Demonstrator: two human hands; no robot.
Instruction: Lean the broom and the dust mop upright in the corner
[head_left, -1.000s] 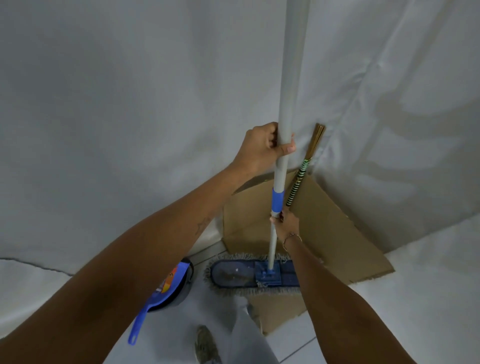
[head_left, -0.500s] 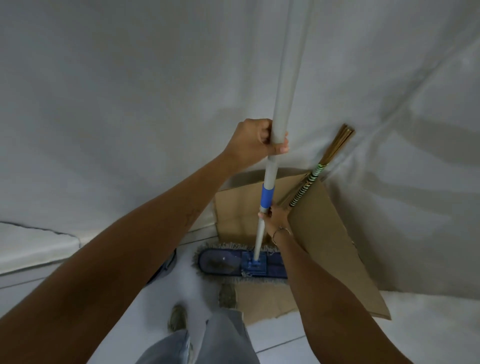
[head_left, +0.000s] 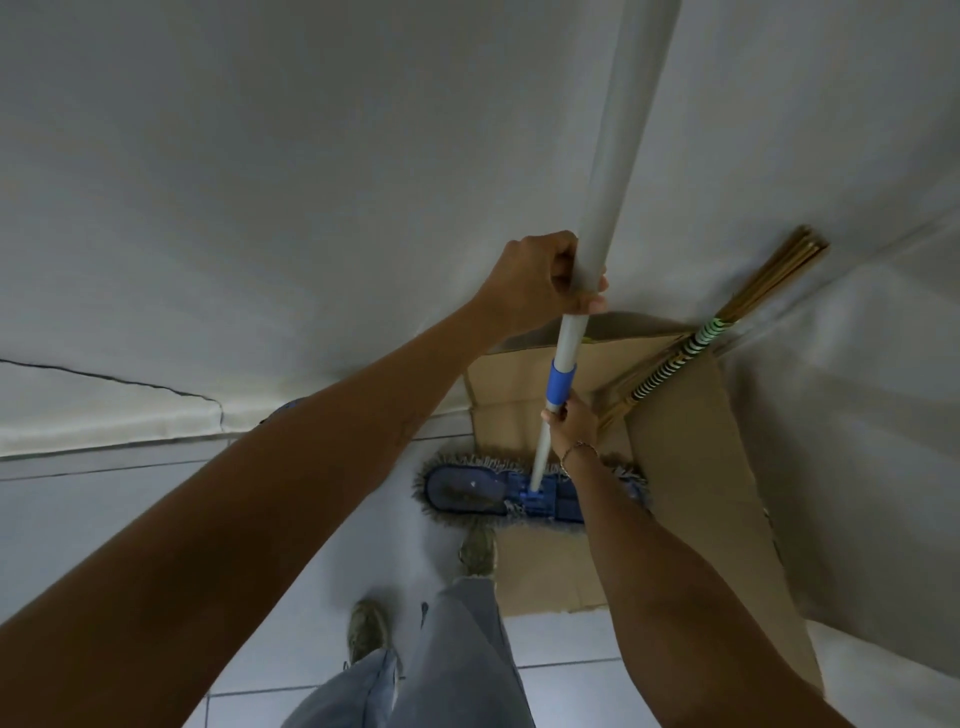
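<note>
Head view: both hands (head_left: 540, 280) grip smooth cylindrical dust mop (head_left: 602, 197) pole.

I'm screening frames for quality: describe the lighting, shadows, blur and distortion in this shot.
Head view: dim, flat, bluish light, no glare; soft shadows on the wall sheeting right of the broom; wide-angle stretch makes the dust mop handle balloon toward the top and the forearms loom; left hand and right hand reasonably sharp, mop head slightly soft.
</note>
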